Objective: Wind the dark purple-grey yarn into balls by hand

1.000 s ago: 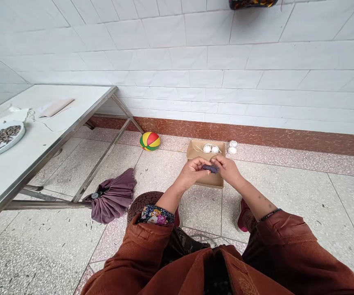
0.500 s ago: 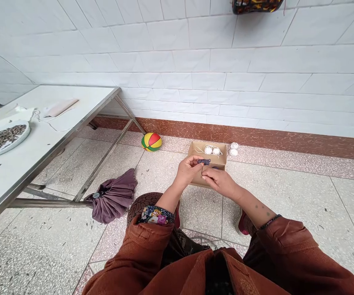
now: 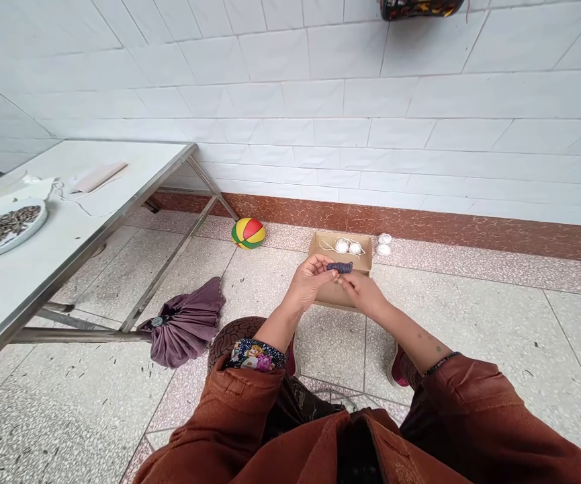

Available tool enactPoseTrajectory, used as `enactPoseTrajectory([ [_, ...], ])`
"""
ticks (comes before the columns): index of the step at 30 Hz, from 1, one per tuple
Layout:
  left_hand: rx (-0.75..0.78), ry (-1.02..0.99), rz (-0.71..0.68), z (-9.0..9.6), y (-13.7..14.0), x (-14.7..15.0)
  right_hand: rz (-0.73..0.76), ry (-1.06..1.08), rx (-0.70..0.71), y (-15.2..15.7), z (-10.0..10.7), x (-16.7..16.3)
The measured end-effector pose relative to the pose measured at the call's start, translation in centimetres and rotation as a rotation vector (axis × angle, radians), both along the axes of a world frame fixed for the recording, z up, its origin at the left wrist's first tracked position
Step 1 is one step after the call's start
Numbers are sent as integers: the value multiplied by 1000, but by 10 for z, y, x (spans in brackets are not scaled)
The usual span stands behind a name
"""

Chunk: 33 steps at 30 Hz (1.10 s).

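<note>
A small bundle of dark blue-purple cord (image 3: 339, 267) is pinched between the thumb and fingers of my left hand (image 3: 309, 281). Its strands are wound round in a short roll. Just below and to the right, my right hand (image 3: 363, 292) has its fingers pressed together close to the roll; what they hold is mostly hidden. Both hands are above an open cardboard box (image 3: 334, 296) on the floor. Two balls of white cord (image 3: 342, 247) with loose ends lie at the box's far side.
Two more white balls (image 3: 383, 249) lie right of the box. A striped ball (image 3: 248, 233) sits by the wall, left of the box. A purple cloth (image 3: 189, 323) lies beside a metal-legged table (image 3: 93, 222), which bears a plate of seeds (image 3: 43, 216).
The cord roll has turned in my left hand and shows more of its length. My right hand has moved slightly right and up against it; the strand seen between them earlier is now hidden.
</note>
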<state>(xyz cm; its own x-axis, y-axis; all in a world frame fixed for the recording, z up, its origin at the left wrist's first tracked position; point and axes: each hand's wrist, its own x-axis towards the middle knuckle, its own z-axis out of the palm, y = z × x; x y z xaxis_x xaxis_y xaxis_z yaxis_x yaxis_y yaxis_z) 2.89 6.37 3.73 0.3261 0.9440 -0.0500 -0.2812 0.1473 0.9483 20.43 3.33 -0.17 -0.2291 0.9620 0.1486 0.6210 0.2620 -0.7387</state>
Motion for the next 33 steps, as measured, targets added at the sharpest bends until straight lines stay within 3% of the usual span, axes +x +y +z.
enactPoseTrajectory([
  [4, 56, 123, 142, -2, 6, -1, 294, -188, 56, -22, 5, -17],
  [8, 99, 233, 143, -8, 8, 0, 483, -147, 146, -33, 31, -17],
  [11, 123, 271, 65, -11, 7, 2, 389, 18, 179, -31, 53, -5],
  [14, 134, 260, -66, -9, 2, 3, 122, 238, 133, -19, 67, 13],
  [17, 113, 218, -231, -3, -5, 5, -118, 360, 41, -3, 62, 31],
  [20, 70, 131, -300, 2, -8, 5, -221, 304, -58, 9, 41, 36],
  [23, 48, 70, -207, 2, -5, 5, -179, 177, -117, 8, 19, 24],
  [26, 52, 70, -63, -3, 0, 4, 11, 49, -93, -7, 10, 3],
  [30, 106, 184, 50, -11, 6, 4, 266, -94, 41, -23, 19, -9],
  [33, 116, 262, 25, -13, 6, 5, 264, -87, 154, -21, 33, 0],
])
